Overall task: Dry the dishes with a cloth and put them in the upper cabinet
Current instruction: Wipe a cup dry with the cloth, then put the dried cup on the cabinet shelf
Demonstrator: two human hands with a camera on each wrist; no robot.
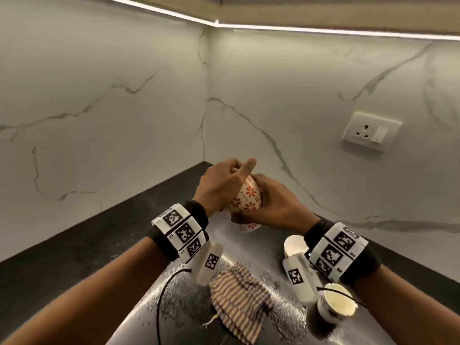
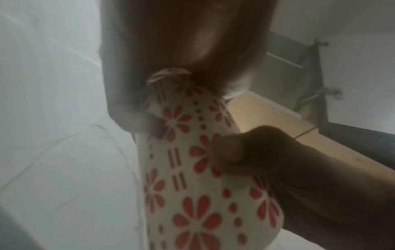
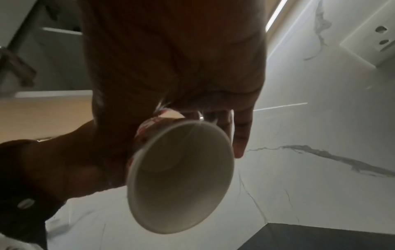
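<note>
1. Walls (image 1: 99, 95) of pale veined marble meet in a far corner, with a light strip (image 1: 323, 29) under the cabinet (image 1: 348, 11) above; a white socket (image 1: 371, 130) sits on the right wall

2. Counter (image 1: 74, 245) is dark and matt along the left, glossy and wet-looking in the near middle

3. Cloth (image 1: 239, 300), soft, crumpled and striped, lies on the counter near the person, below and apart from both hands, so neither hand holds it

4. Cups: one plain white cup (image 1: 337, 306) stands near right, another (image 1: 295, 245) sits just behind the right wrist, half hidden

5. Flowered cup (image 1: 247, 197), a smooth tapered thing, white with red petals, is held up in the air between the hands over the far counter; its long axis tilts, mouth down and toward the person, base up and away

6. Left hand (image 1: 221, 185) curls round the upper, narrow end, forefinger sticking out; right hand (image 1: 271, 205) wraps the wider lower part, thumb pressed on the pattern (image 2: 226, 152)

7. Mouth (image 3: 181, 175) shows a bare cream inside; whether it is wet I cannot tell

8. Judgement: the cloth is the missing piece, and it lies nearer the left wrist, so that hand could drop to fetch it while the right keeps the cup
</note>
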